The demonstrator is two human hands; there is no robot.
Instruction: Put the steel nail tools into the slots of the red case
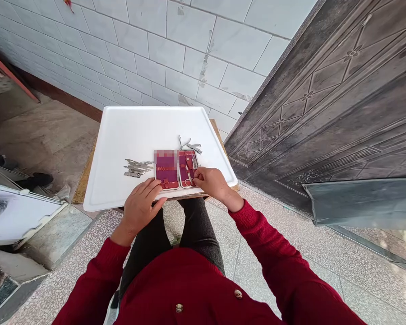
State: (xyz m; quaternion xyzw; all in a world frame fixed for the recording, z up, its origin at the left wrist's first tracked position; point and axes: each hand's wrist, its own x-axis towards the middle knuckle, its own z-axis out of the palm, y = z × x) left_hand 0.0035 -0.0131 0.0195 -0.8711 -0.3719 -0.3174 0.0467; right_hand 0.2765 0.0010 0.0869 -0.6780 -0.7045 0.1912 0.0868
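Observation:
An open manicure case (167,168), maroon with a purple lining, lies flat near the tray's front edge. My left hand (142,203) rests with fingers spread, its fingertips on the lower left corner of the case. Over the right half, my right hand (210,180) is closed, thumb and fingers pinching at the handle loops of small scissors (188,182). The scissors lie lengthwise in that half, under a red holder. Several slim metal manicure tools (137,167) are heaped left of the case. Behind its right half lie cuticle nippers (182,142) and a nail clipper (194,147).
A white tray (138,126) sits on a wooden table (84,180) against a tiled wall (155,58). To the right stands a dark patterned metal door (307,104). My legs (196,225) are close to the tray's front edge.

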